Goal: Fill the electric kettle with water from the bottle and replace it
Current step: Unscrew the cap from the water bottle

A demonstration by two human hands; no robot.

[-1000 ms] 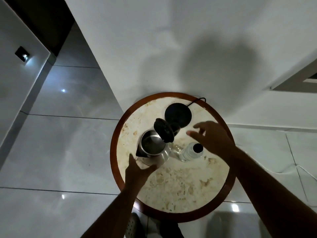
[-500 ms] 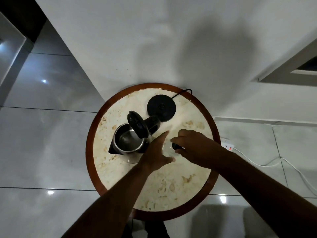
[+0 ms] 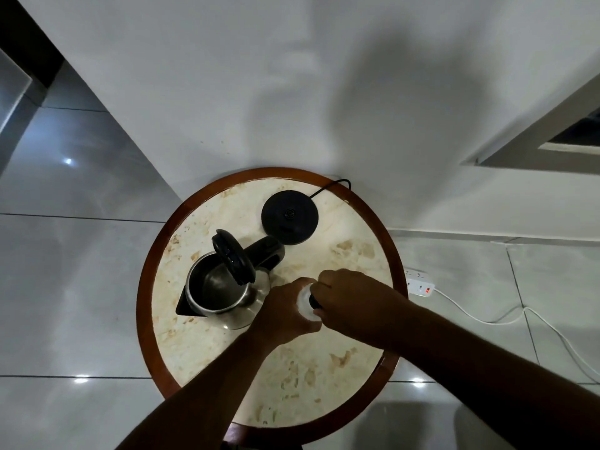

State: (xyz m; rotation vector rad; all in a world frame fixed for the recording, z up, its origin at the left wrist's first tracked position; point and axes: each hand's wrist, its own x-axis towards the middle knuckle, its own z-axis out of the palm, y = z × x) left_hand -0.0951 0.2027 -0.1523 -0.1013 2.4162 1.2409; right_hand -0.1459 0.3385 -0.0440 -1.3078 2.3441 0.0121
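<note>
A steel electric kettle (image 3: pixel 217 293) stands on the round marble table (image 3: pixel 324 378), off its base, with its black lid (image 3: pixel 233 256) hinged up and the inside showing. Its black round base (image 3: pixel 290 216) lies behind it to the right, cord trailing to the wall. A clear water bottle (image 3: pixel 305 303) stands just right of the kettle. My left hand (image 3: pixel 284 308) wraps the bottle's body. My right hand (image 3: pixel 347 300) is closed over its black cap (image 3: pixel 314 302). Most of the bottle is hidden by both hands.
The table has a brown wooden rim (image 3: pixel 143 287) and stands against a white wall. A white power strip (image 3: pixel 420 282) with a red light lies on the tiled floor to the right, its white cable (image 3: pixel 519 315) running across the tiles.
My left hand left the kettle and moved right onto the bottle. My right hand came down and closed on the cap. The camera shifted, so the table sits lower and more central.
</note>
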